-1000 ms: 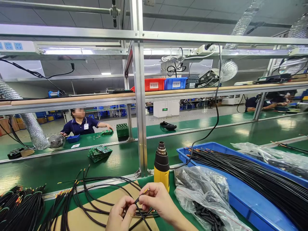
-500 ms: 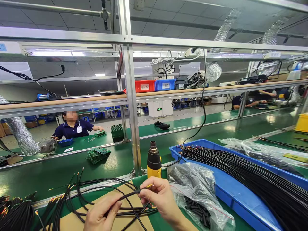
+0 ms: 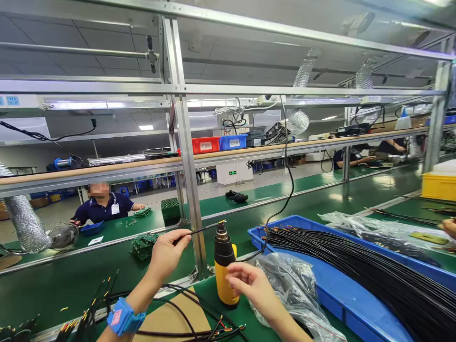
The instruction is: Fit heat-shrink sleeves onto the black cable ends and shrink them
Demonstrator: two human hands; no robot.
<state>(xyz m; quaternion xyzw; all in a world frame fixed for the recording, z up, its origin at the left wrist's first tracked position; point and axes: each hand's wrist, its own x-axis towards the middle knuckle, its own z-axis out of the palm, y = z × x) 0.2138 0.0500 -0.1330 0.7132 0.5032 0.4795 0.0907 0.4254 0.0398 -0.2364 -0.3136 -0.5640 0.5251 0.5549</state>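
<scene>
My left hand (image 3: 170,254), wearing a blue wrist strap (image 3: 124,317), is closed on a black cable (image 3: 199,231). The cable's end, with bare coloured wires, lies just over the nozzle of a yellow and black heat gun (image 3: 224,278). That heat gun stands upright, nozzle up. Beside its body is my right hand (image 3: 249,284), fingers loosely bent and apart, with nothing seen in them; whether it touches the gun I cannot tell. Below, more black cables (image 3: 181,304) lie across a cardboard sheet (image 3: 171,318).
A blue tray (image 3: 342,280) full of long black cables stands right, with a clear plastic bag (image 3: 285,275) against it. Cable bundles (image 3: 85,318) lie lower left. A metal post (image 3: 190,190) rises behind the gun. Across the bench sits a co-worker (image 3: 101,204) near green circuit boards (image 3: 143,246).
My left hand has moved up and forward, bringing the cable's end over the heat gun's nozzle. My right hand has let go of the cable and moved to the right.
</scene>
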